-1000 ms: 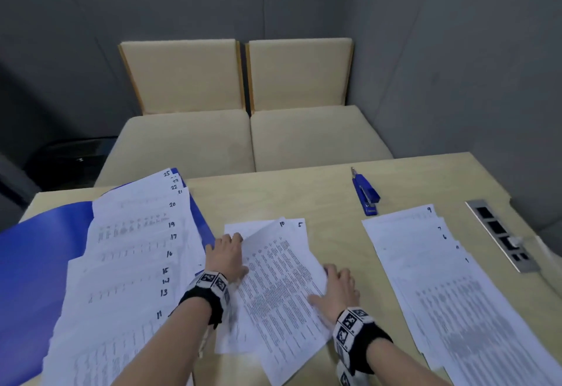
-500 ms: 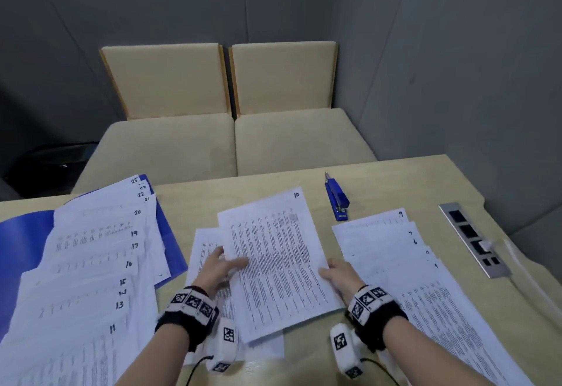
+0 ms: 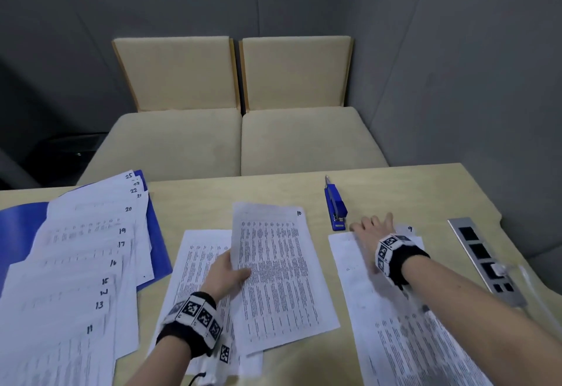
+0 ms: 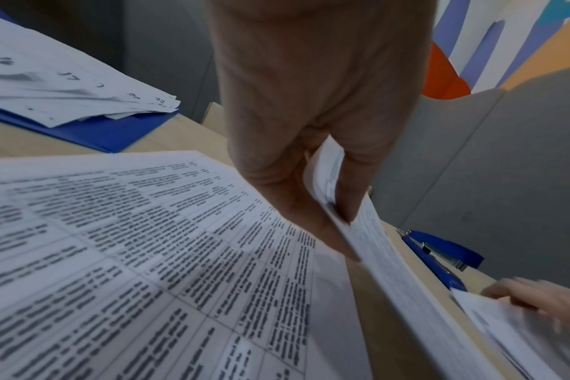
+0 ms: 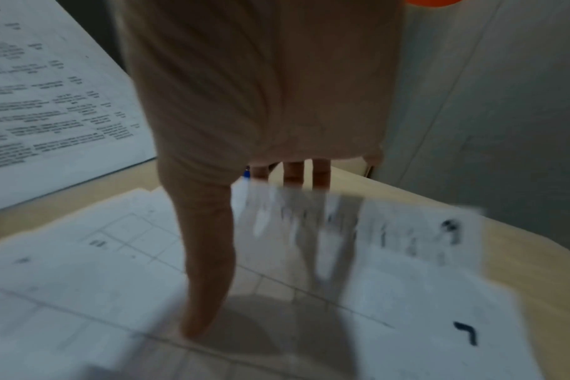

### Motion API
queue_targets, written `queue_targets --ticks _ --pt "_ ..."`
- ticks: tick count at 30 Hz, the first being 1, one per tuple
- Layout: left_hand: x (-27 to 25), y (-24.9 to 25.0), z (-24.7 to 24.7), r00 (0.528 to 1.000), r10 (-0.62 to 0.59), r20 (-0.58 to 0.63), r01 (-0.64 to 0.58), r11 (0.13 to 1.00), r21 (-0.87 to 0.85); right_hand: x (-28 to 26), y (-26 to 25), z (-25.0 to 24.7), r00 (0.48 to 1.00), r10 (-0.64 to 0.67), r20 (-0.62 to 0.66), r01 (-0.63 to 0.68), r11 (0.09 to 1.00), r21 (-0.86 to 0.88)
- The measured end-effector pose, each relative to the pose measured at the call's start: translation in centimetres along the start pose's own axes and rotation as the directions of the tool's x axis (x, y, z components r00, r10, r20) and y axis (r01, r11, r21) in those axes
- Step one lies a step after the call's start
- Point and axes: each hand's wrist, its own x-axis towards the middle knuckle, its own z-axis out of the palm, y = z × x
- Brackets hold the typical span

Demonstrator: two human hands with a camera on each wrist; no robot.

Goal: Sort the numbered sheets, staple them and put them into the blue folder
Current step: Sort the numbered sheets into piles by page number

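The left hand [image 3: 228,274] pinches sheet 10 [image 3: 279,276] by its left edge, lifted clear for placing. The right hand [image 3: 372,227], fingers spread flat, steadies the low-numbered pile [image 3: 395,309] at right. The blue folder [image 3: 21,233] lies far left beneath the high-numbered sheets [image 3: 76,264], and the stapler [image 3: 335,207] waits beyond.

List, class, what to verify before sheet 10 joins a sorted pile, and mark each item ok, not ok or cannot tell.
1. Left hand pinches sheet 10 firmly: ok.
2. Only one sheet is pinched: cannot tell.
3. Right-hand pile shows 9 on its farthest sheet, so 10 follows it: ok.
4. Right hand reaches the far end of that pile; grip on it: cannot tell, blurred.
5. Blue stapler stands clear of the pile: ok.
6. Blue folder free to receive sheets: not ok, the fanned pile of 11 to 25 lies on it.
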Motion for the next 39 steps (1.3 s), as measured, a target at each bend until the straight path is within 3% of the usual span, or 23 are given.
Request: queue_targets --ticks 4,9,13,16,19,24,26,29,31,34,36,39 --pt "0.5 -0.3 -0.1 1.0 -0.02 -0.009 0.02 1.0 -0.022 0.9 0.7 0.1 0.999 -0.015 0.042 0.016 1.0 -0.024" --pt "0.9 0.2 0.0 0.998 0.017 -0.054 -0.018 1.0 -0.015 0.6 1.1 0.3 0.999 -0.033 -0.037 0.043 0.954 0.295" --pt "0.4 1.1 1.3 0.966 0.156 -0.206 -0.163 0.986 -0.017 -0.2 2.0 0.9 0.997 -0.025 -0.079 0.063 0.843 0.533" --pt "-0.1 2.2 2.9 0.925 0.237 -0.295 -0.276 0.956 -0.096 -1.1 2.8 1.0 0.981 -0.014 -0.196 0.136 0.766 0.629" --pt "0.5 3.2 5.0 0.933 0.256 -0.253 -0.309 0.93 -0.198 -1.9 3.6 0.3 0.976 -0.06 -0.21 0.185 0.736 0.651" --pt "2.3 6.7 9.8 0.909 0.398 -0.126 -0.412 0.904 -0.118 -3.1 4.6 -0.1 0.979 -0.033 -0.199 0.159 0.734 0.66" --pt "3.0 7.8 12.1 0.927 0.375 -0.014 -0.374 0.92 -0.118 -3.7 4.8 -0.2 0.977 0.006 -0.215 0.14 0.743 0.655" --pt "3.8 8.3 15.5 0.958 0.191 0.212 -0.161 0.975 -0.151 -3.9 4.8 -0.4 0.975 0.056 -0.216 0.096 0.766 0.636" --pt "4.0 8.4 17.1 0.927 0.085 0.365 0.025 0.957 -0.288 -3.6 4.5 -0.4 0.974 0.097 -0.204 0.059 0.762 0.645" --pt "3.2 8.7 17.9 0.858 -0.003 0.513 0.262 0.862 -0.434 -2.6 3.9 -0.4 0.981 0.129 -0.142 -0.007 0.764 0.645" --pt "2.3 9.1 16.9 0.879 -0.094 0.468 0.319 0.846 -0.427 -1.9 3.3 -0.6 0.985 0.145 -0.097 -0.054 0.782 0.621" --pt "2.1 7.6 13.8 0.977 -0.139 0.16 0.187 0.921 -0.342 -1.0 2.5 -0.2 0.969 0.193 -0.153 -0.059 0.785 0.617"
